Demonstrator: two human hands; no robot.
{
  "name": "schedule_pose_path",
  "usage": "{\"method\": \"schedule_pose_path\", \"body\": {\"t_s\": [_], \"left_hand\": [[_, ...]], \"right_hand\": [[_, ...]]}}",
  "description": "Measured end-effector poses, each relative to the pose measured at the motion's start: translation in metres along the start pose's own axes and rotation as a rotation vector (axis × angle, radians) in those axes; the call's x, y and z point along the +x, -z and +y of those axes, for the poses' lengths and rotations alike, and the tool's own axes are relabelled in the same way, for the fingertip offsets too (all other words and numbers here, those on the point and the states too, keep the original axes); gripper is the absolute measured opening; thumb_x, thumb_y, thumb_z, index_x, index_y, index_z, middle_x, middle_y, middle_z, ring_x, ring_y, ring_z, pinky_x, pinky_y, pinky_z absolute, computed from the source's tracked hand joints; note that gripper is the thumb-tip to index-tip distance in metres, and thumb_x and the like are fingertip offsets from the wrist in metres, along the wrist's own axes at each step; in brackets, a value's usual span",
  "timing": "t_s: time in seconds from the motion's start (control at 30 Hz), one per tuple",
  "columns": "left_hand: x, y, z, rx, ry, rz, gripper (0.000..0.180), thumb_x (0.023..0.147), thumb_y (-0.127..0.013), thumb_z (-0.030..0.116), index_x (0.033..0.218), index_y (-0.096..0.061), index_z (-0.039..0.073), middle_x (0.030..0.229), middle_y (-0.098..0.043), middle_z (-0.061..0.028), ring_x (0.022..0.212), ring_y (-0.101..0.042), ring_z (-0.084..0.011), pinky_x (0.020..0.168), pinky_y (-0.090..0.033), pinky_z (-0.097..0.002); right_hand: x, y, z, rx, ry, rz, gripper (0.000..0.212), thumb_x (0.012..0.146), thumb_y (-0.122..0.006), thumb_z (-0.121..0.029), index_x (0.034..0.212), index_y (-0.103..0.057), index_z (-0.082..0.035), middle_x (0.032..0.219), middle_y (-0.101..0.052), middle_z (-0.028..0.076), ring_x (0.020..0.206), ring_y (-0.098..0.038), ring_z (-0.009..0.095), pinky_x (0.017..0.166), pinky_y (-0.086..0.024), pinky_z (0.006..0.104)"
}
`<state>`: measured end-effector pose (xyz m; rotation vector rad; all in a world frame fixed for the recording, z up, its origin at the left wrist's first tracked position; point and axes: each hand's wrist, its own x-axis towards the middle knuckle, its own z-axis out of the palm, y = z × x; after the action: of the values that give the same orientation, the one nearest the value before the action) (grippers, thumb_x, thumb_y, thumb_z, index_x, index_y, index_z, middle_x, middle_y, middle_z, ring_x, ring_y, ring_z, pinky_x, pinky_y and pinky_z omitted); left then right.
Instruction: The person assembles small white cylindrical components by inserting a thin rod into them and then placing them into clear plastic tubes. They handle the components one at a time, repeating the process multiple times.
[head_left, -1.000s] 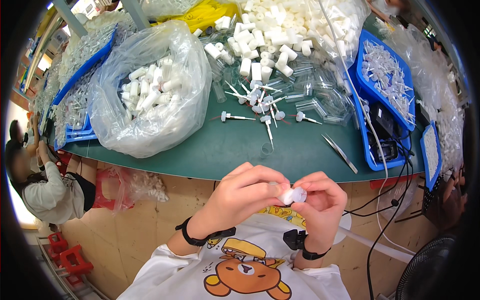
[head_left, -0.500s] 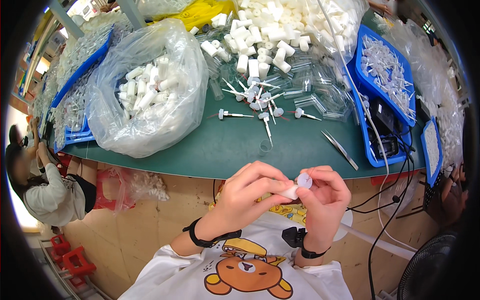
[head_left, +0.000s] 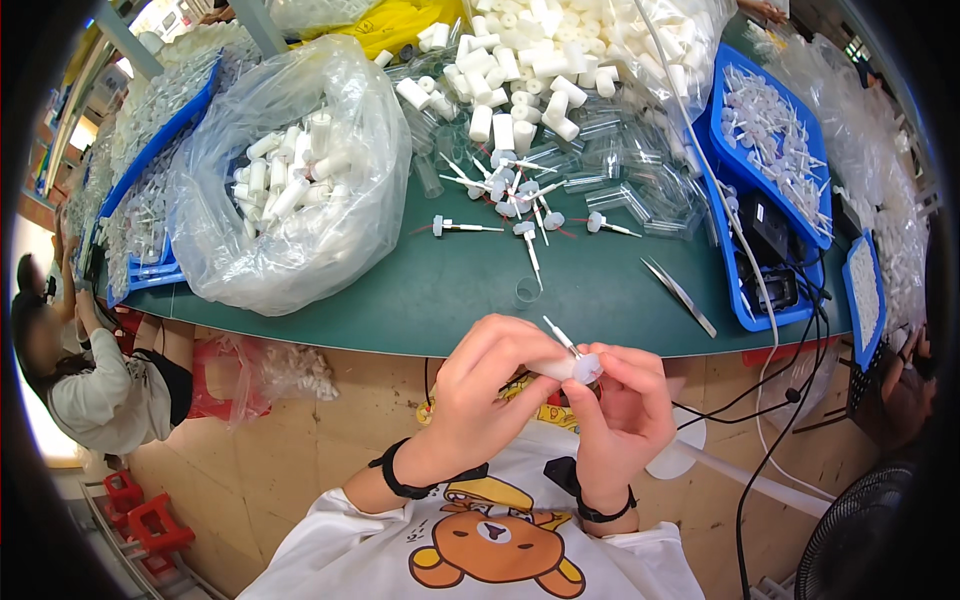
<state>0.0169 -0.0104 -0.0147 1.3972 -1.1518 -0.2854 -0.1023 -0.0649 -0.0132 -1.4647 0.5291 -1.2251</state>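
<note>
Just off the table's front edge, my two hands meet over my lap. My left hand (head_left: pixel 492 378) pinches a white cylinder (head_left: pixel 554 368), partly hidden by the fingers. In my right hand (head_left: pixel 628 402), thumb and fingers grip a round translucent cap (head_left: pixel 587 369), which touches or nearly touches the cylinder's end. A thin white stem (head_left: pixel 561 336) sticks up and to the left beside the cap; its join is partly covered. Beyond my hands, several similar capped stems (head_left: pixel 513 190) lie in a loose pile, and one stem's tip is near a short clear tube (head_left: pixel 528 290).
A clear plastic bag (head_left: pixel 350 250) of white cylinders stands at left. White foam cylinders (head_left: pixel 560 70) and clear tubes (head_left: pixel 630 205) are heaped at the back. Tweezers (head_left: pixel 680 297) lie right, near blue trays (head_left: pixel 745 318) with cables. Another person (head_left: pixel 110 390) sits far left.
Both hands have shifted slightly left. The cap has turned and moved down and left, and the thin white stem now shows above the fingers.
</note>
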Motion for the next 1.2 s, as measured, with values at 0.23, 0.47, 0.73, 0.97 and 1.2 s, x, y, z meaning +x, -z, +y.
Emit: {"method": "schedule_pose_path", "body": {"t_s": [0.23,0.47,0.73,0.97,1.2], "left_hand": [[0.002,0.003,0.0,0.1,-0.081,-0.022,0.04,0.062,-0.075,-0.003,0.099,-0.071,0.011,0.087,-0.059,-0.0029,0.082,-0.057,-0.0213,0.069,-0.048,-0.0313],[0.004,0.006,0.001,0.109,-0.173,-0.033,0.041,0.057,-0.075,-0.007,0.095,-0.071,0.01,0.084,-0.059,-0.0021,0.078,-0.056,-0.0206,0.064,-0.047,-0.0297],[0.002,0.007,0.003,0.062,-0.148,-0.08,0.041,0.062,-0.076,-0.002,0.1,-0.069,0.011,0.086,-0.057,-0.0019,0.082,-0.056,-0.0215,0.068,-0.047,-0.0311],[0.001,0.006,0.007,0.024,-0.092,-0.117,0.04,0.065,-0.075,-0.002,0.103,-0.068,0.009,0.087,-0.058,-0.0045,0.084,-0.06,-0.0228,0.068,-0.049,-0.0319],[0.0,0.007,0.01,-0.074,-0.044,-0.158,0.037,0.068,-0.072,-0.007,0.102,-0.069,0.009,0.085,-0.054,-0.0038,0.084,-0.06,-0.0203,0.07,-0.051,-0.0299]], "right_hand": [[-0.007,-0.001,0.004,-0.067,0.098,0.018,0.039,0.073,-0.069,0.018,0.108,-0.059,0.003,0.11,-0.055,0.016,0.099,-0.061,0.024,0.082,-0.055,0.0321],[-0.01,0.003,0.005,-0.09,0.156,0.0,0.038,0.073,-0.071,0.014,0.106,-0.059,0.002,0.107,-0.057,0.016,0.097,-0.061,0.025,0.081,-0.054,0.0325],[-0.01,0.008,0.004,-0.042,0.155,-0.045,0.036,0.073,-0.072,0.012,0.105,-0.059,0.002,0.106,-0.058,0.016,0.096,-0.063,0.027,0.081,-0.054,0.0344],[-0.011,0.011,0.003,-0.054,0.188,-0.045,0.035,0.072,-0.073,0.011,0.104,-0.06,0.002,0.105,-0.059,0.016,0.096,-0.064,0.029,0.084,-0.055,0.037],[-0.013,0.011,0.004,-0.081,0.187,-0.005,0.036,0.071,-0.074,0.011,0.103,-0.06,0.001,0.104,-0.059,0.015,0.095,-0.064,0.028,0.082,-0.055,0.0362]]}}
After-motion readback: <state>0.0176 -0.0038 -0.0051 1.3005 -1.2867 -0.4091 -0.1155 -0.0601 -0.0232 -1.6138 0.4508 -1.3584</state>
